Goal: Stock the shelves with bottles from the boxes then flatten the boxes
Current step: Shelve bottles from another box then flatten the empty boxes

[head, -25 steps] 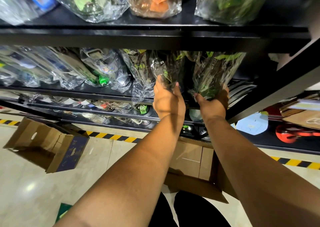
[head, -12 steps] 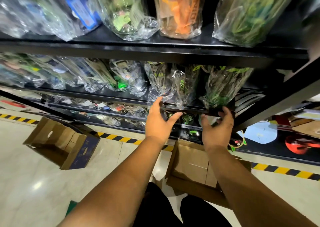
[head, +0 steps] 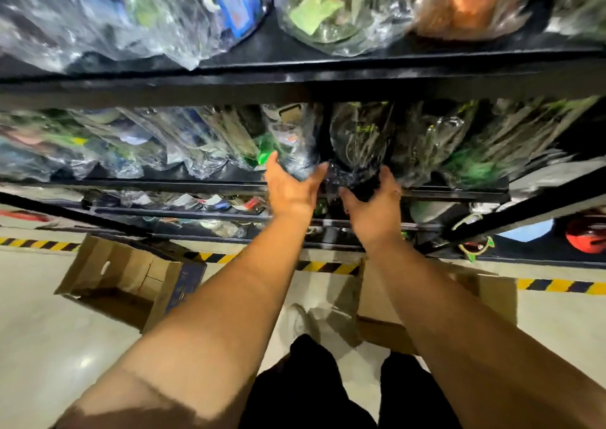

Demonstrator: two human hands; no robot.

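wrapped bottle (head: 357, 146): at front edge of middle shelf (head: 164, 186), 12 o'clock of frame centre.
right hand (head: 373, 205): thumb and fingers curled round the bottle's base.
left hand (head: 292, 194): fingers spread wide, holding nothing, 9 o'clock of that base.
open box (head: 131, 277): on floor, 8 o'clock.

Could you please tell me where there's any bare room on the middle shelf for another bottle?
Only a narrow dark slot looks free, between the green-tinted bottle by the left hand and the wrapped bottle the right hand grips. Elsewhere the middle shelf is packed.
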